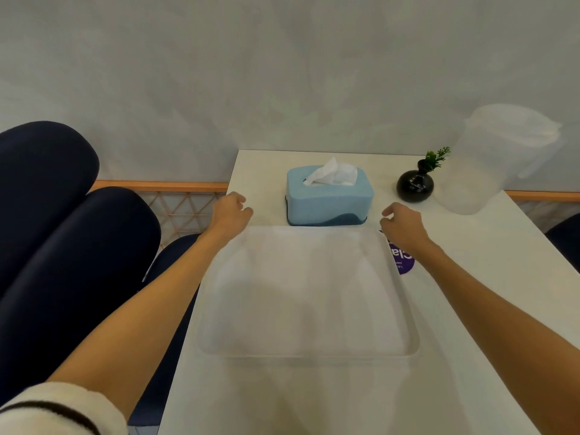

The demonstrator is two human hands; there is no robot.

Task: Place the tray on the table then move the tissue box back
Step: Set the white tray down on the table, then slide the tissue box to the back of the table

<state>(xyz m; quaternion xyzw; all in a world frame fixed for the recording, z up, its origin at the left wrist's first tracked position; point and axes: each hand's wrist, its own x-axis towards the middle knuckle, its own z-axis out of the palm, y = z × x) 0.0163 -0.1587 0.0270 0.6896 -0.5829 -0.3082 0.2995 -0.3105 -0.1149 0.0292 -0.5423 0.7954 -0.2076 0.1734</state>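
A white rectangular tray (309, 351) lies flat on the white table (489, 277), its far edge close to a light blue tissue box (329, 199) with a white tissue sticking out of the top. My left hand (230, 211) hovers at the tray's far left corner, left of the box, fingers loosely curled and holding nothing. My right hand (401, 226) hovers at the tray's far right corner, right of the box, fingers apart and empty. Neither hand touches the box.
A small black vase (415, 183) with a green sprig stands right of the box, and a clear plastic jug (496, 158) beside it at the wall. A purple sticker (403, 259) shows by the tray. Dark blue seat cushions (62, 233) are on the left.
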